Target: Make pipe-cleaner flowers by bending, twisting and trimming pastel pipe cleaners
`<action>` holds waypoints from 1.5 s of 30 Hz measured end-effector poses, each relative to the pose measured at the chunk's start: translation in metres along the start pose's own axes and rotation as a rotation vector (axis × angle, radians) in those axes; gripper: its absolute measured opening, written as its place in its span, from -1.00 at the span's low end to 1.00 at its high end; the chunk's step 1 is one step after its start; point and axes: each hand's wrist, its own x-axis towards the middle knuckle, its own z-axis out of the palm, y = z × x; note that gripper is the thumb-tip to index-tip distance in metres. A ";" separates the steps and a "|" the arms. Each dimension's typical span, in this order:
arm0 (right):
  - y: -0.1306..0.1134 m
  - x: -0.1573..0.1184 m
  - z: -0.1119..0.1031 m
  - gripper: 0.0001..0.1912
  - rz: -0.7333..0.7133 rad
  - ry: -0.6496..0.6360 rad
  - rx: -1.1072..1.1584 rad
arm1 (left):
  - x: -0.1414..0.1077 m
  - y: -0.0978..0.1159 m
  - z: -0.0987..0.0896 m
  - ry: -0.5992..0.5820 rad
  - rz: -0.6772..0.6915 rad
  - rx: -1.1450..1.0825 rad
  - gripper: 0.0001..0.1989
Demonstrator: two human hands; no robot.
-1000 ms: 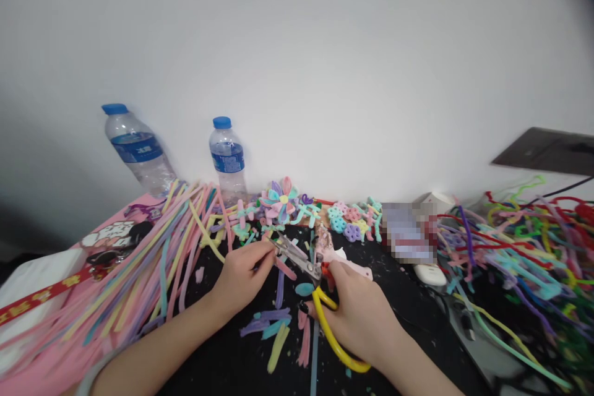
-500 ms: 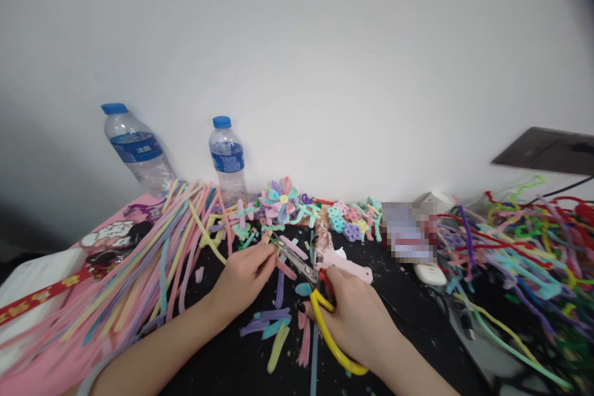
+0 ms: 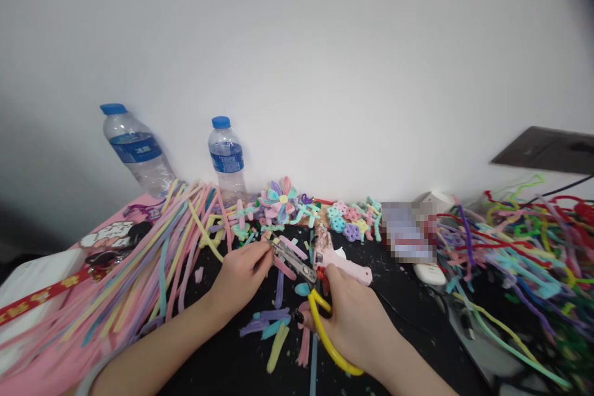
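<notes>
My right hand (image 3: 350, 315) is wrapped round a pair of scissors (image 3: 294, 263) with yellow handles and a red part near the pivot. Their metal blades point up and left, reaching the fingertips of my left hand (image 3: 245, 271). Those fingers are pinched at a small yellowish pipe cleaner piece (image 3: 275, 239), mostly hidden by fingers and blades. Short cut pipe cleaners lie below on the black tabletop: purple ones (image 3: 263, 322), a yellow one (image 3: 278, 348) and pink ones (image 3: 304, 346). A pale pink glue gun (image 3: 346, 265) lies just beyond my right hand.
Long pastel pipe cleaners (image 3: 139, 272) cover the left side. Two bottles (image 3: 226, 158) stand by the wall, one leaning. Fuzzy flowers (image 3: 282, 199) line the back. A blurred phone-like object (image 3: 408, 232) and a tangle of coloured pipe cleaners (image 3: 533, 260) are at right.
Both hands and the scissors have shifted very slightly left. The scissors stay at my left fingertips, and the things on the table keep their places.
</notes>
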 end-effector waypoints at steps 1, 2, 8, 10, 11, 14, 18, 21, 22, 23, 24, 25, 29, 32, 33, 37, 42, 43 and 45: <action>0.000 0.000 0.001 -0.63 0.000 0.000 -0.002 | -0.001 0.000 0.000 -0.005 -0.001 0.004 -0.82; 0.000 0.000 0.001 -0.63 0.001 0.002 -0.002 | -0.001 -0.001 0.001 -0.009 -0.001 0.008 -0.82; -0.001 -0.002 0.002 -0.68 -0.017 0.016 0.038 | -0.002 0.000 0.001 -0.005 0.047 -0.002 -0.83; -0.001 -0.001 0.001 -0.70 -0.020 0.023 0.038 | -0.002 0.000 0.002 0.006 0.066 -0.010 -0.84; -0.001 -0.001 0.001 -0.70 -0.020 0.023 0.035 | -0.002 -0.001 0.002 0.009 0.072 -0.012 -0.85; -0.002 0.000 0.000 -0.70 -0.019 0.013 0.025 | -0.003 -0.002 0.003 0.011 0.073 -0.011 -0.85; -0.002 0.000 -0.001 -0.70 -0.025 0.009 0.036 | -0.004 -0.003 0.003 0.003 0.074 -0.017 -0.86; -0.002 0.001 0.000 -0.70 -0.024 -0.002 0.038 | -0.004 -0.002 0.002 -0.010 0.070 -0.017 -0.85; -0.002 0.001 0.000 -0.70 -0.023 -0.003 0.036 | -0.004 -0.002 0.002 -0.016 0.068 -0.019 -0.85; -0.001 0.001 0.000 -0.70 -0.023 -0.002 0.034 | -0.004 -0.002 0.002 -0.017 0.065 -0.025 -0.85; -0.001 0.002 0.000 -0.71 -0.026 0.000 0.034 | -0.004 -0.001 0.002 -0.012 0.063 -0.038 -0.85; -0.001 0.002 0.000 -0.73 -0.029 0.001 0.035 | -0.003 -0.001 0.001 -0.016 0.054 -0.053 -0.85; 0.001 0.002 -0.002 -0.76 -0.036 -0.008 0.058 | 0.001 0.002 -0.003 -0.073 -0.051 -0.130 -0.82; 0.003 0.003 -0.006 -0.77 -0.051 -0.017 0.099 | 0.006 0.004 -0.007 -0.184 -0.162 -0.244 -0.71; 0.004 0.004 -0.007 -0.76 -0.055 -0.021 0.113 | 0.008 0.003 -0.008 -0.221 -0.197 -0.298 -0.69; 0.011 0.006 -0.009 -0.74 -0.063 -0.044 0.153 | 0.013 -0.002 -0.008 -0.334 -0.297 -0.556 -0.68; 0.017 0.008 -0.014 -0.78 -0.126 -0.043 0.157 | 0.012 -0.013 -0.001 -0.454 -0.525 -0.970 -0.71; 0.017 0.008 -0.016 -0.79 -0.147 -0.051 0.158 | 0.011 -0.015 -0.001 -0.482 -0.577 -1.045 -0.72; 0.017 0.007 -0.020 -0.78 -0.150 -0.048 0.151 | 0.010 -0.016 -0.002 -0.545 -0.653 -1.166 -0.70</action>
